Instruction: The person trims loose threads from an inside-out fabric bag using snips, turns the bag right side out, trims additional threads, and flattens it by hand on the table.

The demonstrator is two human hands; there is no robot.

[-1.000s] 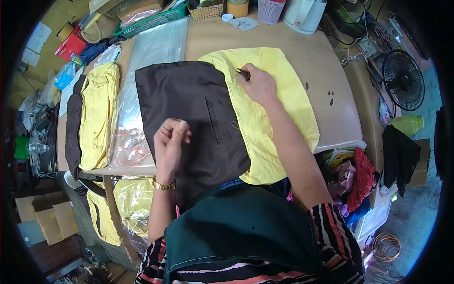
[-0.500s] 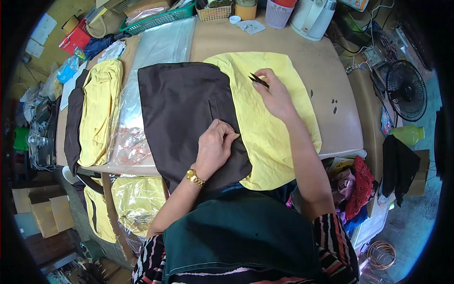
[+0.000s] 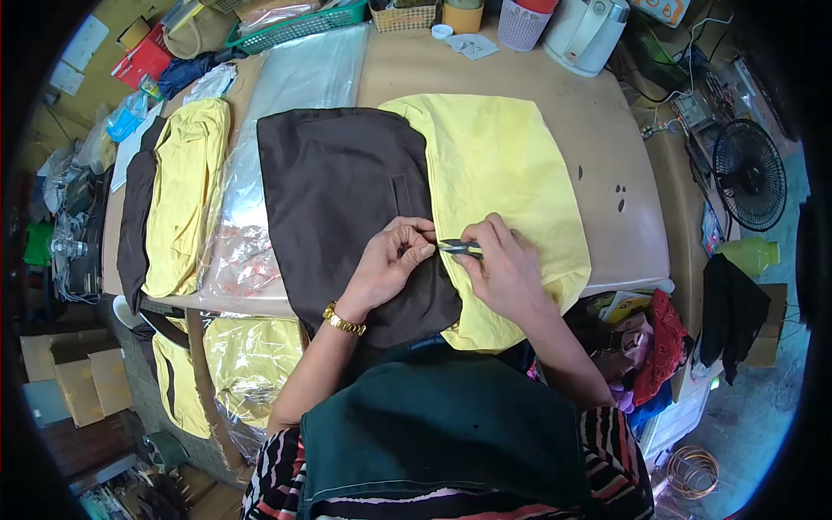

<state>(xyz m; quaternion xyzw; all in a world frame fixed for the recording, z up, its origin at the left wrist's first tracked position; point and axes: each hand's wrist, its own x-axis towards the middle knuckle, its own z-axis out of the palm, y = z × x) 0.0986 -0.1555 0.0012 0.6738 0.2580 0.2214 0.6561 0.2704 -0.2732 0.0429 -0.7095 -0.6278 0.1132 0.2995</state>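
A dark brown and yellow fabric piece lies spread on the table, its brown part [image 3: 338, 191] on the left and its yellow part [image 3: 494, 156] on the right, meeting along a seam. My left hand [image 3: 394, 260], with a gold watch at the wrist, pinches the brown cloth's edge near this seam. Whether a thread is in the pinch is too small to tell. My right hand [image 3: 507, 269] is closed round small dark thread snips [image 3: 459, 248]. Their tips point left at the seam, close to my left fingertips.
Another folded yellow and brown piece [image 3: 184, 199] lies at the left, beside clear plastic sheeting [image 3: 303, 78]. A white kettle [image 3: 585, 36], baskets and a green tray [image 3: 299, 30] line the back. At the right stands a black fan [image 3: 750, 173]. Coloured cloths [image 3: 663, 347] hang below the table edge.
My right hand has come down and left from over the yellow cloth, bringing the snips to the seam by my left hand. My left hand stays near the seam.
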